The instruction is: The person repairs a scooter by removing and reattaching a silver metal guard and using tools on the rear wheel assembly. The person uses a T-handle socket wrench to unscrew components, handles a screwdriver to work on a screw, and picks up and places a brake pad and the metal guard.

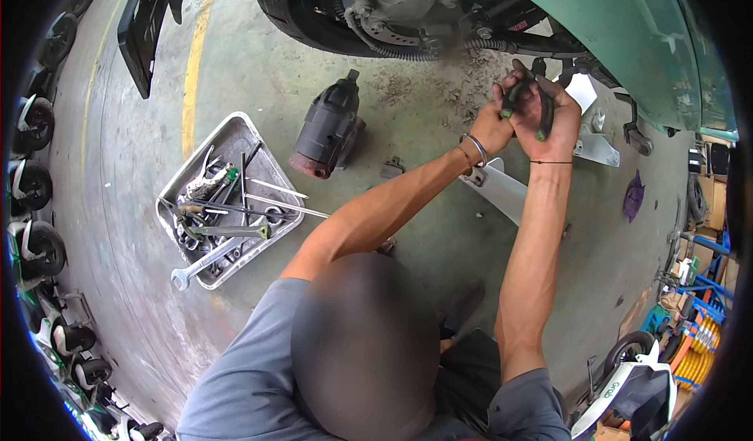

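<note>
Beneath the motorbike (400,10), my two hands are close together. My right hand (553,112) is turned palm up, fingers curled round pliers (543,116) with dark, green-tipped handles. The handles spread apart toward me; the jaws are hard to make out against the dark parts of the bike. Against its left side, my left hand (494,127) is closed, close to the left handle. Most of its fingers are hidden, so what they grip does not show. A metal bracelet (474,149) circles the left wrist, and a thin dark cord circles the right.
A metal tray (255,131) of wrenches and other tools lies at left. Nearby stands a black plastic housing (328,123). White panels (502,186) lie under my forearms and beyond. A green panel (612,33) overhangs at upper right. Dirt and a purple rag (634,196) lie on the floor.
</note>
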Available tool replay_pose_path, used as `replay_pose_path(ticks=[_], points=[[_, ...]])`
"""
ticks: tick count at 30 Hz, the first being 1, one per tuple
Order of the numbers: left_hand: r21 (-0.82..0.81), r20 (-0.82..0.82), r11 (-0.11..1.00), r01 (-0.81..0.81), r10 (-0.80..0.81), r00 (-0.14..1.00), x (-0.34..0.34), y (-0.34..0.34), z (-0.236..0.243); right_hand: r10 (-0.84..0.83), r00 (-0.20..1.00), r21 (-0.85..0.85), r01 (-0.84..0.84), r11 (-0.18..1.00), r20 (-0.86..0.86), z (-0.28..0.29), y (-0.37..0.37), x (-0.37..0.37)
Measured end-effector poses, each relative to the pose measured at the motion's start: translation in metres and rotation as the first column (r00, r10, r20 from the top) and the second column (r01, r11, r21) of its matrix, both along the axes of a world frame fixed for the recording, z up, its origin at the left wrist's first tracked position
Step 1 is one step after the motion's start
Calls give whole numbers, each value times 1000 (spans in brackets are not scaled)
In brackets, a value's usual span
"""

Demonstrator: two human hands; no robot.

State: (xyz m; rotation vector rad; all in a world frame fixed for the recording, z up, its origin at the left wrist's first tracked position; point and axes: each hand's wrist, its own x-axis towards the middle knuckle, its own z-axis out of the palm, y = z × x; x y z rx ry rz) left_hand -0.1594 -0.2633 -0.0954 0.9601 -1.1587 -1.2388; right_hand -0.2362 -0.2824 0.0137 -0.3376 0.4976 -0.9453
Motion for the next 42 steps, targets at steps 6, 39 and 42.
replay_pose_path(ticks=[6,39,42], points=[[224,-45,972,73,-65,997,4,4,5,-47,997,87,53,995,-69,10,-3,-2],[943,-47,305,133,-272,961,233,311,50,122,535,-330,-668,667,-836,-115,211,262],[889,11,452,67,-169,986,193,316,9,-23,486,-395,-681,617,-874,-94,212,264]])
